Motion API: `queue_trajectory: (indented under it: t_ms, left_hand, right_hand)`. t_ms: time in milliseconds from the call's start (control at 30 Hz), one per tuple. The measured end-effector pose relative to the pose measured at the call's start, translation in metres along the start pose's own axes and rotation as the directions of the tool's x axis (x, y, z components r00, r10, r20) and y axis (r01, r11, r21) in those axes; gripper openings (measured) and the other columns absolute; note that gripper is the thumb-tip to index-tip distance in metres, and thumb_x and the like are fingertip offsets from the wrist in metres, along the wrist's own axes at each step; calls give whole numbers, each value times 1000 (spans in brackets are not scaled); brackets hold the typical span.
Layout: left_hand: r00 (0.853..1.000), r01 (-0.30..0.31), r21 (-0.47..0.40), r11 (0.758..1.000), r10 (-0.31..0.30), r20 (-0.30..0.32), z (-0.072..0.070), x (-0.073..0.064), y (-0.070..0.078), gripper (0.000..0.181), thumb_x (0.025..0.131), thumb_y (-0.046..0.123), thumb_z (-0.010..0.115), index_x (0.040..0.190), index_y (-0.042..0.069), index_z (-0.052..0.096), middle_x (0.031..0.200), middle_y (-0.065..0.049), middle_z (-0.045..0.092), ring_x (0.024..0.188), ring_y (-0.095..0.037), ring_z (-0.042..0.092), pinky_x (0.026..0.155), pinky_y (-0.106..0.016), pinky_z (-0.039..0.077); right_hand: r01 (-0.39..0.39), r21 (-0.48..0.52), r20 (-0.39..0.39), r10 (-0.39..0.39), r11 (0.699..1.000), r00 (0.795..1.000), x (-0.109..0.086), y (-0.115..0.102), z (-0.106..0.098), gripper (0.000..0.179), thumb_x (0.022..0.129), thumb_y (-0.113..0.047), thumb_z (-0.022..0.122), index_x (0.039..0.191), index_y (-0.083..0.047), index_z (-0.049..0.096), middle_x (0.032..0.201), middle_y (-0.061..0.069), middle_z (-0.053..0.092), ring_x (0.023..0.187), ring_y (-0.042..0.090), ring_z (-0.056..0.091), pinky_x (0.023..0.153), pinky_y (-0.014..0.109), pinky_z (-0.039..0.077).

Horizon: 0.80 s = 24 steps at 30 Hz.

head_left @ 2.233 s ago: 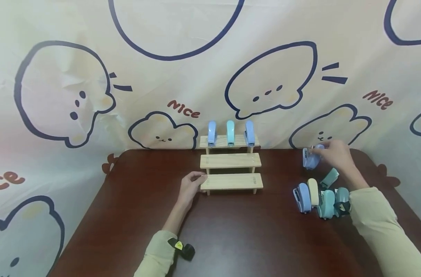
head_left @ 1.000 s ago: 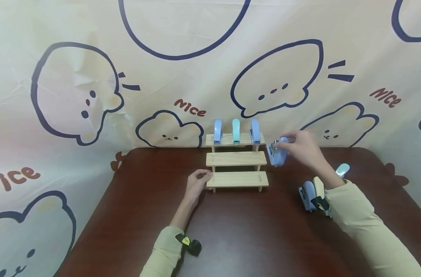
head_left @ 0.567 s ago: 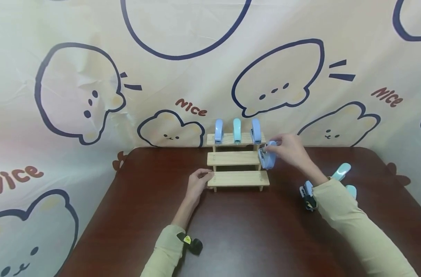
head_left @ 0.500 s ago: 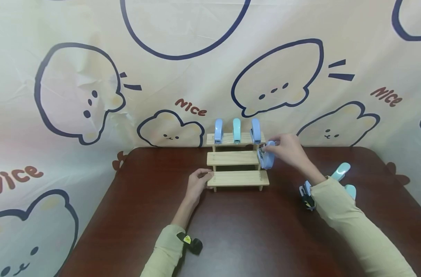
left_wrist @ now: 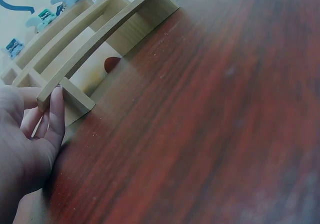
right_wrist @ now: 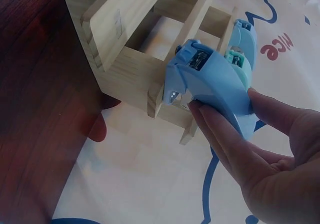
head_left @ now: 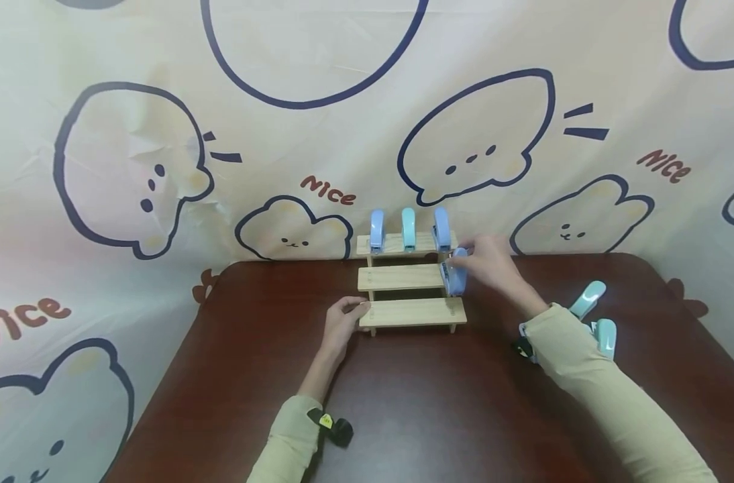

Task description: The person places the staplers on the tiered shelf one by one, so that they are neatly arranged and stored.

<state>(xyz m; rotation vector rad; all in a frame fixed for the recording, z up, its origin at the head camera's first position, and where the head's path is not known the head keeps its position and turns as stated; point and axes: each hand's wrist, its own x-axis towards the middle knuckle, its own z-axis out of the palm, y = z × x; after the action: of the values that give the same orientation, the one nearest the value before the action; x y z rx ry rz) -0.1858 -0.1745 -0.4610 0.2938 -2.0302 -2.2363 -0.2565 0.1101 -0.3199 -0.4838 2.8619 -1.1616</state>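
Blue stapler [head_left: 457, 278] is being held at the middle tier [head_left: 397, 277]'s three-o'clock end; whether it's resting, I can't tell. Right hand [head_left: 490, 263]'s grip is pinching its sides, seemingly for control; left hand [head_left: 339, 327] is pinching the wooden rack [head_left: 412, 312] near eight o'clock, apparently steadying it.

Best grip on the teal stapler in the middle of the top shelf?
Probably the rounded upper part of the teal stapler, pinched across its left and right sides, coming from above and in front. It stands upright and narrow, with gaps for fingers beside the left blue stapler and right blue stapler; the patterned sheet backs it.
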Motion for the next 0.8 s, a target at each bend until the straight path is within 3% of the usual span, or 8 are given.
queue_trajectory:
  t_ms: [367, 533, 800]
  left_hand:
    - [1000, 10, 3, 1000, -10, -2, -2, 0, -1, 27, 97, 8, 72, 115, -12, 66, 99, -12, 69, 71, -12, 65, 59, -25, 60]
    - [1000, -5, 8, 1000, 5, -6, -2, -1, 0, 26, 96, 9, 72, 113, -10, 67, 102, -15, 69, 73, -14, 66, 60, -26, 61]
    - [1000, -10, 6, 1000, 10, 1, -2, 2, -3, 24, 97, 8, 71, 113, -10, 68, 106, -16, 67, 75, -15, 66, 61, -27, 61]
  right_hand:
    - [-21, 46, 3, 21, 999, 1000, 4, 3, 10, 35, 94, -19, 78, 111, 11, 73, 94, 23, 74, 76, 33, 68, 56, 25, 51]
    - [-55, 85, 52, 51, 995, 997, 4, 5, 9, 35, 97, -18, 75, 118, 11, 71, 105, 25, 73, 88, 37, 71, 71, 38, 63]
    - [-79, 116, 70, 71, 990, 995, 5, 6, 11, 34, 99, -13, 71, 122, 12, 69, 111, 27, 72, 89, 35, 72, 83, 49, 63]
